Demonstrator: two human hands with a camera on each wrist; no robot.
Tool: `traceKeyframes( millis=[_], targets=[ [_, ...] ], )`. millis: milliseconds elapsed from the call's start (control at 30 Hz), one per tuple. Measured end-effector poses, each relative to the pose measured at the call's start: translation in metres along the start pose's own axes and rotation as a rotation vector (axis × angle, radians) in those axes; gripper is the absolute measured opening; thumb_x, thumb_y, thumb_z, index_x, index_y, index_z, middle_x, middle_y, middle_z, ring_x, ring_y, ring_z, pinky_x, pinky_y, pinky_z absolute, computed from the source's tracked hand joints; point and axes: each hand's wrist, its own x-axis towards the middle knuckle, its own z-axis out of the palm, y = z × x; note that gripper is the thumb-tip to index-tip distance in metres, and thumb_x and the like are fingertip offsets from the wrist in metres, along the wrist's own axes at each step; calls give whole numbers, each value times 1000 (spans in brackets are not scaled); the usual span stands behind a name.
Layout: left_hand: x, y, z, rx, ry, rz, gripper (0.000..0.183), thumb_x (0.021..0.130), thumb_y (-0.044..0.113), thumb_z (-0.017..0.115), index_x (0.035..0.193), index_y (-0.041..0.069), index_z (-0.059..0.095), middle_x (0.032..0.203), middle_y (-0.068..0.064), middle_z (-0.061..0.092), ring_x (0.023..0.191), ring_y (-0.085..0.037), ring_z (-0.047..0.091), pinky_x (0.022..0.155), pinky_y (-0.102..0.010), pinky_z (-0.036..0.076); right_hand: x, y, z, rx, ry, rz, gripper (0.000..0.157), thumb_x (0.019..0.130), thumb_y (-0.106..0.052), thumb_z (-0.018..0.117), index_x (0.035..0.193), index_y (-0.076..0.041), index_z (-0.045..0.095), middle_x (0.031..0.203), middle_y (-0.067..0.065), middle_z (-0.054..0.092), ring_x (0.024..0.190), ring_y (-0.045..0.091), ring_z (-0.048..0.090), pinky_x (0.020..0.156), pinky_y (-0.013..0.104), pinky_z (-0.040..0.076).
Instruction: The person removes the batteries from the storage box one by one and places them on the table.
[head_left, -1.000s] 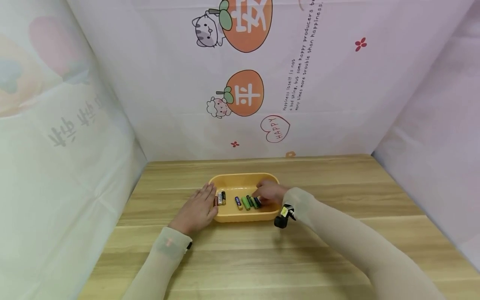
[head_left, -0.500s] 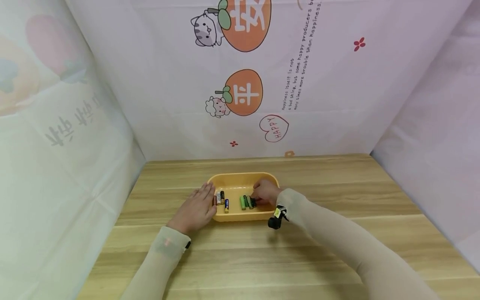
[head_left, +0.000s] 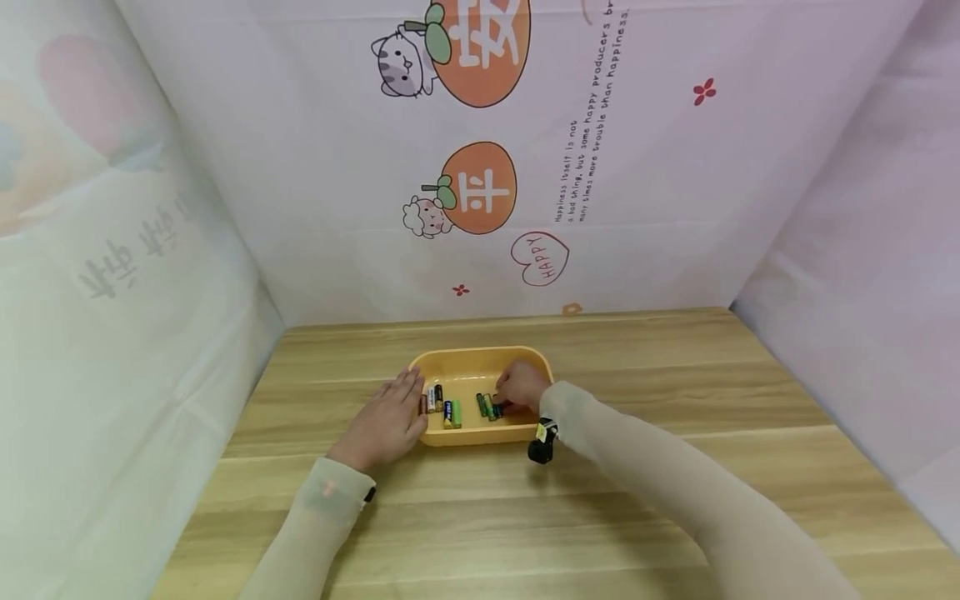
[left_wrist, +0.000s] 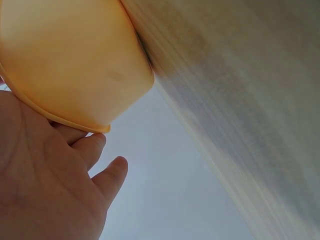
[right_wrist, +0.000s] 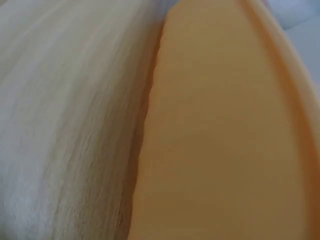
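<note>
A yellow plastic tub [head_left: 480, 437] holds several batteries. My left hand [head_left: 378, 427] rests against its left rim, fingers straight; in the left wrist view that hand [left_wrist: 55, 170] touches the rim from outside. Near the left end lie a brown, a white and a black battery [head_left: 438, 397], with a blue battery [head_left: 447, 414] and a bright green battery [head_left: 456, 414] side by side in front. My right hand [head_left: 522, 385] reaches into the right end, fingertips down at a dark blue battery [head_left: 498, 411]. Two green batteries [head_left: 485, 407] lie just left of it. The fingertips' hold is hidden.
The tub stands on a wood-grain table [head_left: 480, 508]. Behind it rises a white printed cloth [head_left: 330, 250], with pale cloth at both sides. The right wrist view is filled by the tub's outer wall [right_wrist: 215, 130] and the table.
The blue battery, then the bright green one, have shifted left across the tub to lie beside the left group. My right hand has edged left; my left hand has stayed at the rim.
</note>
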Motion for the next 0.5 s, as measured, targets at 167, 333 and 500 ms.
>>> traceKeyframes(
  millis=[167, 333, 500],
  targets=[
    [0, 7, 8, -18, 7, 20, 63, 104, 36, 38, 152, -2, 24, 160, -15, 14, 146, -29, 12, 116, -47, 15, -9, 7, -1, -102, 39, 14, 13, 79, -6, 79, 70, 0, 71, 70, 6, 69, 57, 19, 65, 53, 31, 55],
    [-6, 6, 7, -33, 10, 6, 62, 103, 33, 40, 151, -5, 26, 159, -18, 15, 145, -33, 13, 116, -50, 15, -5, 5, 3, -177, -16, -2, 19, 80, -14, 80, 67, -3, 72, 63, 7, 68, 53, 18, 64, 51, 29, 54],
    [-1, 6, 3, -29, 25, 0, 62, 104, 34, 40, 151, -5, 26, 159, -18, 16, 146, -32, 12, 116, -50, 15, 0, 0, -2, -150, -19, 3, 17, 79, -10, 78, 67, 0, 71, 62, 9, 68, 52, 21, 66, 51, 31, 55]
  ],
)
